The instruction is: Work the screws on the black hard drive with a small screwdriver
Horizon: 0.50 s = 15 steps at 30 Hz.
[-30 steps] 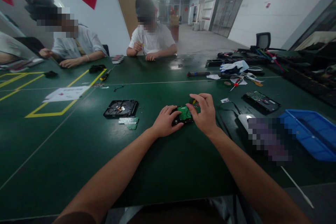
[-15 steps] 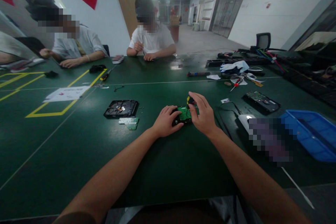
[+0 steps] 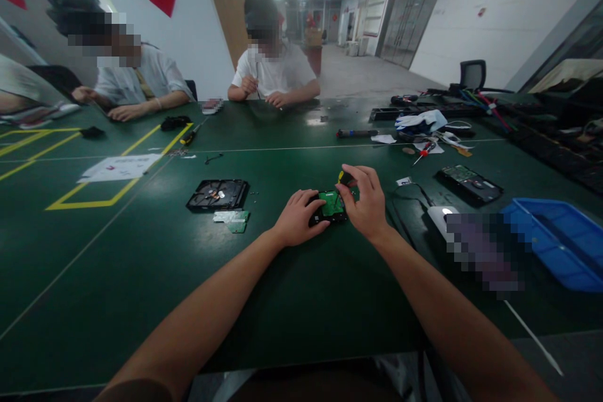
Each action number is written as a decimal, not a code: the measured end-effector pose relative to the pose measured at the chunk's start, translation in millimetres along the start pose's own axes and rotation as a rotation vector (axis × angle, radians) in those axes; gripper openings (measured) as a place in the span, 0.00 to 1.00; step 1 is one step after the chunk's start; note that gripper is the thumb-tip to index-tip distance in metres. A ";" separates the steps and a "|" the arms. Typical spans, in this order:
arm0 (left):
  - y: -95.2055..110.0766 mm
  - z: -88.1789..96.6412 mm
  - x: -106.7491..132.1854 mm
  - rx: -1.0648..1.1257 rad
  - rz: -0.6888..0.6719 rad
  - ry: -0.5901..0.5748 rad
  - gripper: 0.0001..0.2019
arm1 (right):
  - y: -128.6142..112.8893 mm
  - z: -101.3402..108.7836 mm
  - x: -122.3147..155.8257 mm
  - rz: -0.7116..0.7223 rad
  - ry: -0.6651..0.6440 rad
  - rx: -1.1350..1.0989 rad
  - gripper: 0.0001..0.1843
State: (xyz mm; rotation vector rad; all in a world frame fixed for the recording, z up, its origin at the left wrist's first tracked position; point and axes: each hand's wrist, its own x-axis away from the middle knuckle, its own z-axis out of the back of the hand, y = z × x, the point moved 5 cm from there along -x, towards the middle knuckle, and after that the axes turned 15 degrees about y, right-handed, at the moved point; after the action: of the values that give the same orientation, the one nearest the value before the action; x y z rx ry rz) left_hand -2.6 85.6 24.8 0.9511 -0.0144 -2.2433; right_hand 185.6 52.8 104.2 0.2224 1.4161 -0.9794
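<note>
In front of me on the green table lies a hard drive, its green circuit board facing up. My left hand grips the drive's left side, thumb along the near edge and fingers over the far one. Pinched in my right hand is a screwdriver with a yellow and black handle, its thin shaft pointing down at the board's right part. Where the tip rests is too small to tell. Left of my hands sit a second hard drive and a detached circuit board.
On the right are another hard drive, a blue tray and a white device with a cable. Farther back lie a red screwdriver and a glove. Two people sit across the table, with part of another at far left.
My right hand and the screwdriver have shifted slightly to the right, and the handle is tilted a little differently. My left hand stays on the hard drive.
</note>
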 end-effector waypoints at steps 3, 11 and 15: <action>-0.5 0.0 0.1 0.006 0.006 -0.002 0.28 | -0.2 -0.8 -1.2 0.004 0.005 -0.012 0.24; 0.8 1.7 0.1 0.001 -0.005 0.001 0.28 | -6.5 1.6 -2.5 0.011 -0.032 -0.019 0.25; 0.4 0.5 0.1 0.004 0.000 0.003 0.28 | -9.7 2.1 -2.8 0.035 -0.053 -0.015 0.27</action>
State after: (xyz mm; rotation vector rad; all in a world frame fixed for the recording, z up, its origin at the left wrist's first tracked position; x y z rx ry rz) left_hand -2.8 85.2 25.2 0.9571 -0.0178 -2.2422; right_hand 181.0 46.7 111.0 0.2082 1.3662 -0.9399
